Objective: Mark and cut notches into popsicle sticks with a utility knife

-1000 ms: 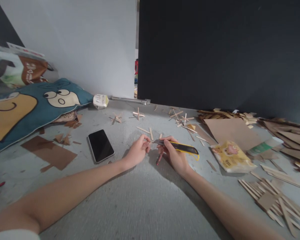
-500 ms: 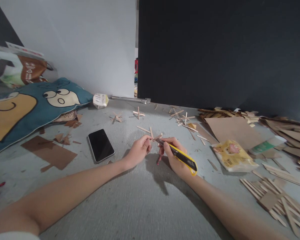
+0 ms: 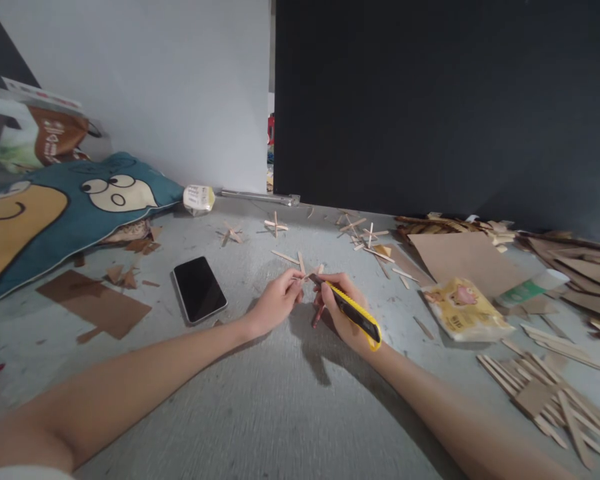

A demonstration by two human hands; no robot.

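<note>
My right hand (image 3: 344,310) is wrapped round a yellow and black utility knife (image 3: 355,311), its blade pointing to the left. My left hand (image 3: 279,301) pinches a thin wooden stick (image 3: 306,277), and the blade's tip lies at that stick. A dark red object (image 3: 318,316) shows under the right hand's fingers; I cannot make out what it is. Just beyond the hands, two loose wooden sticks (image 3: 301,261) lie on the grey table (image 3: 240,413). Several star-shaped crossed sticks (image 3: 276,225) stand farther back.
A phone (image 3: 199,289) and brown cardboard (image 3: 97,303) lie to the left, near a blue cushion (image 3: 80,200). On the right are a yellow tissue pack (image 3: 464,310), a glue tube (image 3: 530,289) and a pile of wooden sticks (image 3: 545,393). A dark panel (image 3: 445,107) rises behind.
The knife in my right hand has shifted slightly left and its handle has tilted more steeply. My left hand keeps its pinch on the stick. The whole view has moved a little.
</note>
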